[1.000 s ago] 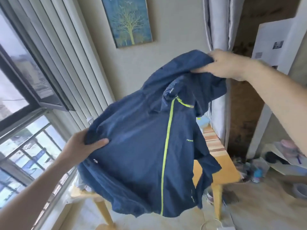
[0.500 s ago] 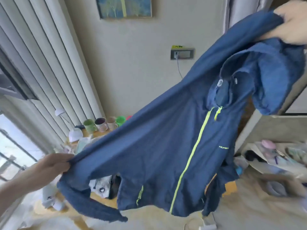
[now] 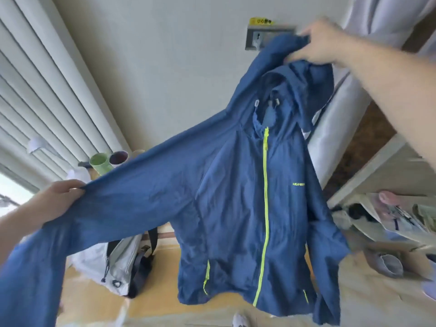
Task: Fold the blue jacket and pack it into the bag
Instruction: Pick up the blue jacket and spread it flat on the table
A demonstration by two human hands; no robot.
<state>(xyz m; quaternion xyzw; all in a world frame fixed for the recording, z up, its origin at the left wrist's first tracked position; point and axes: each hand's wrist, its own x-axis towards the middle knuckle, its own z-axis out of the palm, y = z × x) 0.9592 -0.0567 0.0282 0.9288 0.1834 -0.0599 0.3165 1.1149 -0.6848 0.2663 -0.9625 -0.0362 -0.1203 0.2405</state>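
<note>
The blue jacket with a neon-yellow zipper hangs in the air in front of me, front side facing me, zipped up. My right hand grips it high up at the hood and shoulder. My left hand holds one sleeve stretched out to the left, the cuff end drooping below. A light grey bag with dark straps sits on the wooden table behind the sleeve, partly hidden by the jacket.
Several mugs stand at the table's far end by the blinds. A wall socket is behind the hood. A cluttered shelf and a grey slipper lie to the right.
The jacket has swung toward the middle and now hangs more upright, its zipper nearly vertical. My right hand moved left and down into view; my left hand pulled the sleeve up and out.
</note>
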